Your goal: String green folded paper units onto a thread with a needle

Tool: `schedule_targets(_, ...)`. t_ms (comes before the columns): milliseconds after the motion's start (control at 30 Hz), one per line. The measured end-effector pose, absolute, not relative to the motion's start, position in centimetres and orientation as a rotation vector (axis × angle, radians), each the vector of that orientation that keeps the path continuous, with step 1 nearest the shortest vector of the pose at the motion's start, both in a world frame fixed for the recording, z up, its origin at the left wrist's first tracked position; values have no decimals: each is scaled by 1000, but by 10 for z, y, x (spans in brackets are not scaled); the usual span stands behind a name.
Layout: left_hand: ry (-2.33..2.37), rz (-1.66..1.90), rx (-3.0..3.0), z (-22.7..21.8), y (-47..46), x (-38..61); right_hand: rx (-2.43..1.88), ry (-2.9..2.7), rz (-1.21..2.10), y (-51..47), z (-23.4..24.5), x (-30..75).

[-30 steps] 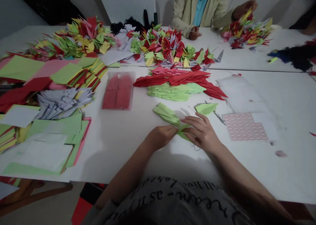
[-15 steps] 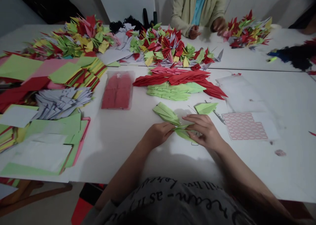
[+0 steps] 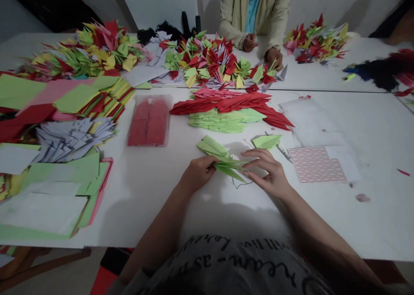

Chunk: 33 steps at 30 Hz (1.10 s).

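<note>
L hand (image 3: 197, 173) grips green origami piece (image 3: 220, 157), black thread (image 3: 241, 183) below; R hand (image 3: 268, 174), fingers curled by piece's edge, grip unclear; red label sheet (image 3: 317, 164) just right.

You can see a sheet of pink stickers (image 3: 317, 164), a bag of red paper (image 3: 148, 120), stacks of colored paper (image 3: 74, 97), and big piles of paper birds (image 3: 207, 60).
</note>
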<state>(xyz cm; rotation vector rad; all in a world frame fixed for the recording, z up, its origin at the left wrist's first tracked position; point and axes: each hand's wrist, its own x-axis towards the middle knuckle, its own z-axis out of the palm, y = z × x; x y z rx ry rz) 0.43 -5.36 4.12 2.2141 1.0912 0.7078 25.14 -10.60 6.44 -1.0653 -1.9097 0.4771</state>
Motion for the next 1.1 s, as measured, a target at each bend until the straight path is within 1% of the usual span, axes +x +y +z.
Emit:
schedule_targets(133, 1109, 707, 2241, 41, -52, 2, -1102, -1852, 509, -107, 60, 251)
schedule_targets(200, 1121, 736, 2262, 40, -51, 2, -1184, -1744, 628, -108, 57, 251)
schedule_targets(300, 1151, 796, 2325, 40, -50, 1, -1301, -1432, 1027, -108, 50, 248)
schedule_targets(367, 1178, 814, 2391, 40, -49, 1, -1283, -1263, 1338, -107, 47, 246)
schedule_targets(433, 1198, 803, 2459, 39, -49, 2, -1233, -1182, 1522, -105, 45, 245)
schedule_targets(600, 1275, 784, 2500, 38, -48, 0, -1105, -1005, 1528, -104, 54, 251)
schedule_targets(767, 1328, 791, 2404, 40, -47, -2, -1008, -870, 1682, -107, 63, 259)
schedule_targets(867, 1327, 825, 2377, 41, -48, -1, -1029, -895, 1751, -110, 61, 255)
schedule_targets(933, 1328, 843, 2392, 41, -49, 0, -1099, -1010, 1815, -112, 59, 249)
schedule_targets(1100, 1364, 862, 2394, 41, -49, 0, -1178, -1410, 2155, -116, 61, 241)
